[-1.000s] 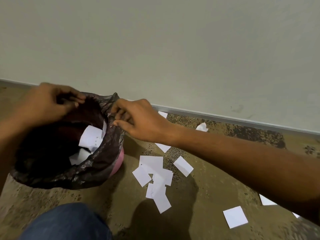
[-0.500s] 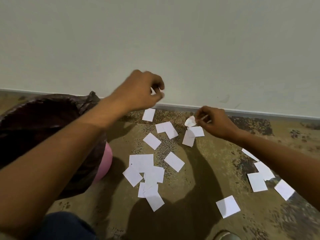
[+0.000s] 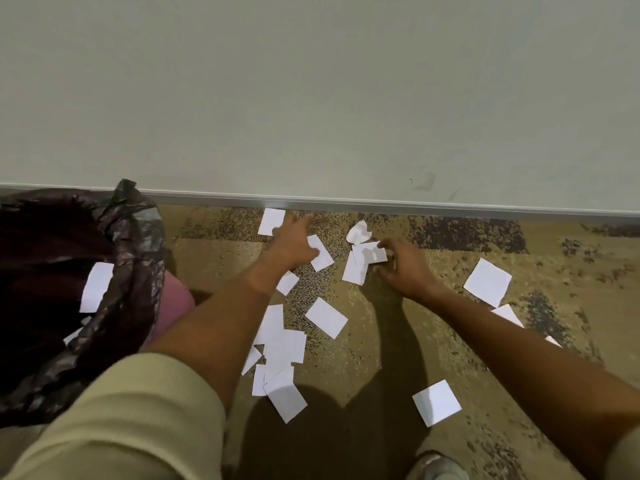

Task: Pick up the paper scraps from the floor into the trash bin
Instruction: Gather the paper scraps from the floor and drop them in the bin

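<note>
Several white paper scraps lie on the patterned carpet. My left hand [image 3: 292, 244] reaches toward the wall with fingers stretched out, between a scrap [image 3: 272, 221] by the baseboard and a scrap [image 3: 322, 256] under its thumb. My right hand [image 3: 405, 265] is spread low over the floor, its fingertips touching a small overlapping pile of scraps [image 3: 362, 263]; a crumpled scrap [image 3: 358, 232] lies just beyond it. The pink trash bin [image 3: 176, 299], lined with a black bag [image 3: 135, 244], stands at the left with scraps [image 3: 97, 287] inside.
More scraps lie in a cluster [image 3: 280, 348] under my left forearm, singly at the middle [image 3: 325, 317], near my feet [image 3: 436, 401] and at the right [image 3: 486, 282]. A wall with a metal baseboard [image 3: 381, 206] closes off the far side. A shoe tip [image 3: 436, 465] shows at the bottom.
Both hands left the bin's rim and went to the scraps by the wall. My left hand has dropped from the air to the floor; my right hand let go of the crumpled scrap.
</note>
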`<state>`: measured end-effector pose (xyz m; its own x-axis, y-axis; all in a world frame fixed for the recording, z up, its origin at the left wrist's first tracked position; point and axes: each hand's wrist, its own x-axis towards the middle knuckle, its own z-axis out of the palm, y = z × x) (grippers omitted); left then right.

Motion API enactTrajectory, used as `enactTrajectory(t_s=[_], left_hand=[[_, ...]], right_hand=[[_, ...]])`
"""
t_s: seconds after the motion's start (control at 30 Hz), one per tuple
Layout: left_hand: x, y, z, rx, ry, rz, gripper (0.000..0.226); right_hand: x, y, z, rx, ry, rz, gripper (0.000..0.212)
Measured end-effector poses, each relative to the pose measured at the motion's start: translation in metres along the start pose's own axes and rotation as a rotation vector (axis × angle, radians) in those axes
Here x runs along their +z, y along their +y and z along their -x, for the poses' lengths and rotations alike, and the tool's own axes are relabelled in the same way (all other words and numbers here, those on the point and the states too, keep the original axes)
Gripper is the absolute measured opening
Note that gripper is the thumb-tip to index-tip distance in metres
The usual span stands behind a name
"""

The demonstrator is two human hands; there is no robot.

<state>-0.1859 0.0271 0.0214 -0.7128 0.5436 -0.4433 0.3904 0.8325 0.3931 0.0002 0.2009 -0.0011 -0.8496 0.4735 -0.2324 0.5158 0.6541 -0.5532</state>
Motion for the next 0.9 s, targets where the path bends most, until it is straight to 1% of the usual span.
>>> enactTrajectory(t_s=[0.07,0.13,0.2,0.33,0.5,0.57,0.67,0.73,0.8,0.83,0.9], left_hand=[[0.026,-0.014,0.0,-0.145,-0.009,0.018,0.088],[0.046,-0.026,0.008,-0.265,-0.009,0.017,0.094],[0.06,-0.035,0.012,-0.322,-0.004,0.021,0.098],[0.065,-0.042,0.012,-0.306,0.069,0.019,0.108],[0.066,-0.044,0.009,-0.278,0.12,0.109,0.096],[0.066,-0.047,0.008,-0.261,0.128,0.196,0.088],[0.064,-0.047,0.007,-0.196,0.128,0.305,0.085],[0.062,-0.044,0.004,-0.16,0.138,0.329,0.074],[0.056,-0.038,0.0,-0.132,0.196,0.295,0.064],[0.053,-0.035,-0.002,-0.107,0.216,0.26,0.063],[0.046,-0.031,-0.01,-0.054,0.195,0.147,0.073]], right_hand=[[0.003,-0.002,-0.01,-0.004,-0.017,0.033,0.057],[0.005,-0.003,-0.021,0.002,-0.048,0.068,0.066],[0.007,-0.003,-0.034,-0.002,-0.09,0.105,0.077],[0.006,-0.01,-0.059,-0.035,-0.202,0.166,0.094],[0.009,-0.022,-0.077,-0.051,-0.281,0.254,0.114],[0.009,-0.025,-0.082,-0.056,-0.324,0.243,0.118],[0.006,-0.028,-0.085,-0.045,-0.396,0.225,0.117],[0.007,-0.027,-0.081,-0.069,-0.443,0.334,0.109],[0.011,-0.025,-0.072,-0.098,-0.46,0.408,0.101],[0.014,-0.025,-0.066,-0.101,-0.468,0.4,0.098],[0.02,-0.023,-0.052,-0.122,-0.479,0.39,0.093]])
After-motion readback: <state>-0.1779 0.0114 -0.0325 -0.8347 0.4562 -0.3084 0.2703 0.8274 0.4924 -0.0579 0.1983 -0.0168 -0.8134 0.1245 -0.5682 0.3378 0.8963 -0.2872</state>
